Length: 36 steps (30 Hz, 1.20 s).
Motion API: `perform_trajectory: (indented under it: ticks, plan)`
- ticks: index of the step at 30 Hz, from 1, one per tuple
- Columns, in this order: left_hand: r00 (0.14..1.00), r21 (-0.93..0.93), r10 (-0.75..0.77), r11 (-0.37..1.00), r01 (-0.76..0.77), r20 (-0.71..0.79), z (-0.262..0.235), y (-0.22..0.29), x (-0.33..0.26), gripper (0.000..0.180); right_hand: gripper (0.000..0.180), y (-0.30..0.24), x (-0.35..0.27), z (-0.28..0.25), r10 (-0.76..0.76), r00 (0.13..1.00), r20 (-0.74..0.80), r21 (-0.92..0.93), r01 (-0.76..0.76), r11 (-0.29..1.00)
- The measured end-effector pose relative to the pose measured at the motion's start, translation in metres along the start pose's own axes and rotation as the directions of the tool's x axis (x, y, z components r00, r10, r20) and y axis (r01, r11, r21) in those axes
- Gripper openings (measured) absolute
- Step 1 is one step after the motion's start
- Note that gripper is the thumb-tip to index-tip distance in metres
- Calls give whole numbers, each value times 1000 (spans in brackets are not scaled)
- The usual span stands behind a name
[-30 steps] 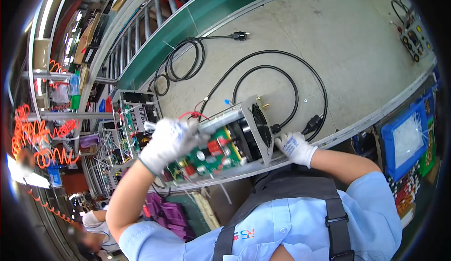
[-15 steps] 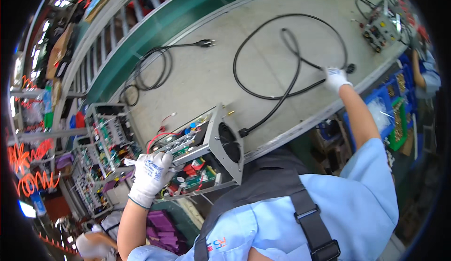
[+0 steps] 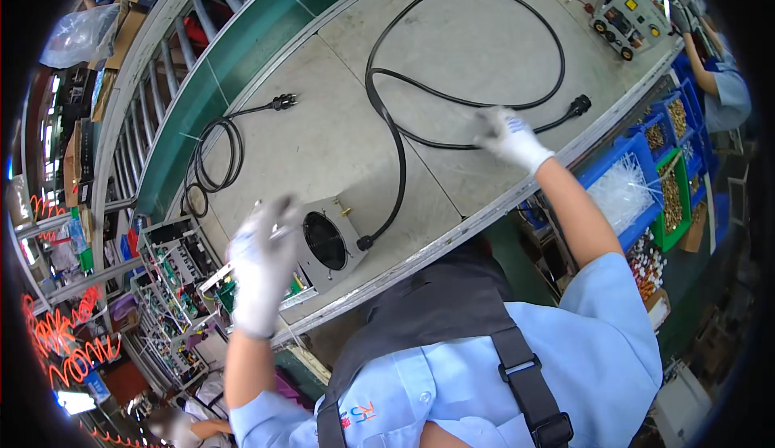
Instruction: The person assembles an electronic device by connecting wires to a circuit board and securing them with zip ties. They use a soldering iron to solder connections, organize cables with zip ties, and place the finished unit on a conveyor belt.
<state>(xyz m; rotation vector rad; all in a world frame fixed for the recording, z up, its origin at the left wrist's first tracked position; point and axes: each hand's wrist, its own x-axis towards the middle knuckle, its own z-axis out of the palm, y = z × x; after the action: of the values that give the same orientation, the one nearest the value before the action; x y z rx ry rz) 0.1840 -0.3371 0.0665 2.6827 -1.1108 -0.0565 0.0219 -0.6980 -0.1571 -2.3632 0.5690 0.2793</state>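
Note:
My left hand [image 3: 262, 266], in a white glove, is smeared by motion in front of an open-sided metal electronics unit [image 3: 347, 258]. It hides much of that unit, and whether its fingers touch it does not show. A round black fan grille [image 3: 324, 240] faces right on the unit's end panel. From beside the grille a thick black power cord [image 3: 402, 169] runs in a wide loop over the grey worktop [image 3: 452, 117], ending in a black plug [image 3: 580, 106]. My right hand [image 3: 514, 139], also gloved, is over the cord, its blurred fingers pointing left; any grip on it cannot be made out.
A second coiled black cord [image 3: 240, 153] lies at the left. Open circuit units [image 3: 173, 258] stand beyond my left hand. At the far right are a metal test box [image 3: 634, 16], blue bins [image 3: 613, 194], a green bin [image 3: 672, 206] and a co-worker's arm [image 3: 701, 69].
My right hand has moved left along the cord, away from the plug. My left hand has risen and now covers the unit's left part. The view has shifted, and the cord's loop has changed shape.

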Motion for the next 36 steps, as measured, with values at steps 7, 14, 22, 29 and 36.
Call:
perform_trajectory:
  ticks: [7, 14, 22, 29, 36]
  plan:
    - [691, -441, -171, 658, 610, 702, 120, 102, 104, 52, 80, -43, 21, 31, 76, 934, -348, 147, -26, 989]
    - [834, -763, -3, 402, 507, 552, 15, 76, 56, 14, 49, -30, 66, 3, -77, 991, -112, 5, 78, 997]
    - [251, -903, -869, -425, 61, 426, -1, -47, 7, 35, 27, 113, 22, -183, -151, 808, -570, -354, -75, 932]
    - [944, -799, -330, 571, 188, -14, 30, 85, 90, 31, 27, -83, -27, -173, -769, 640, 13, -713, 544, 441]
    - [723, -695, 111, 409, 592, 681, 40, 137, 77, 45, 53, -160, -15, -136, -722, 638, -267, -544, 519, 660]
